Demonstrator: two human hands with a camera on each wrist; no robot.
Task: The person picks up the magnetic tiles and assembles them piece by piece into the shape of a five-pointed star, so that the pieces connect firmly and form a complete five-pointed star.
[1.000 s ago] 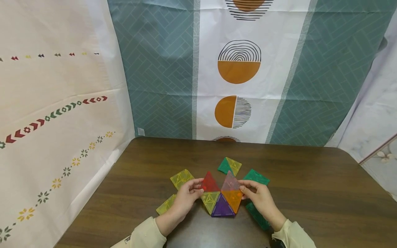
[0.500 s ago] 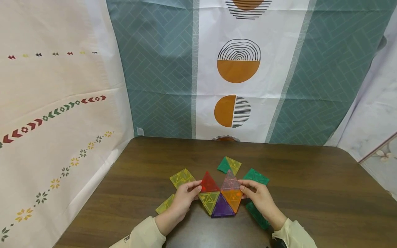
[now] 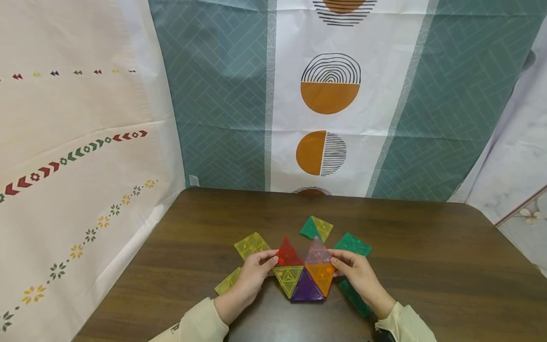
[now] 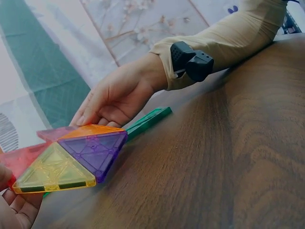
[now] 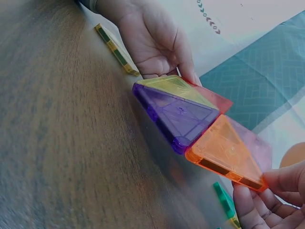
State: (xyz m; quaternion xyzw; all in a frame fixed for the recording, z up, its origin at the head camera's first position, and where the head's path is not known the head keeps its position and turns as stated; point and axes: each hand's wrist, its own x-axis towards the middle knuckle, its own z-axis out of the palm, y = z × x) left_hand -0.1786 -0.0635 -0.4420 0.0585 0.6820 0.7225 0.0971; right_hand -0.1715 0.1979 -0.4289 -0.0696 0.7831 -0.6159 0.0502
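Observation:
Five-sided fan of joined translucent triangular magnetic tiles hangs between my hands, raised off the table. It runs from a red tile point(image 3: 288, 253) through a yellow tile point(image 3: 288, 279), a purple tile point(image 3: 307, 288) and an orange tile point(image 3: 321, 278) to a pink tile point(image 3: 318, 252). My left hand point(image 3: 252, 275) pinches the outer corner where red meets yellow. With thumb and fingers, my right hand point(image 3: 361, 275) pinches the opposite corner, where orange meets pink. In the right wrist view the right thumb lies over the orange tile point(image 5: 226, 148), fingers beneath. A notch separates red from pink.
On the brown table point(image 3: 205, 228) lie yellow tiles point(image 3: 251, 244) at the left and green tiles point(image 3: 353, 244) at the right. Behind the fan is a green-and-yellow square point(image 3: 317, 228). Patterned cloths point(image 3: 218, 95) rise behind the table.
My left hand has drawn slightly left with the red and yellow tiles over the second. Lately the purple tile's front edge has dipped a little. The right hand stays nearly still.

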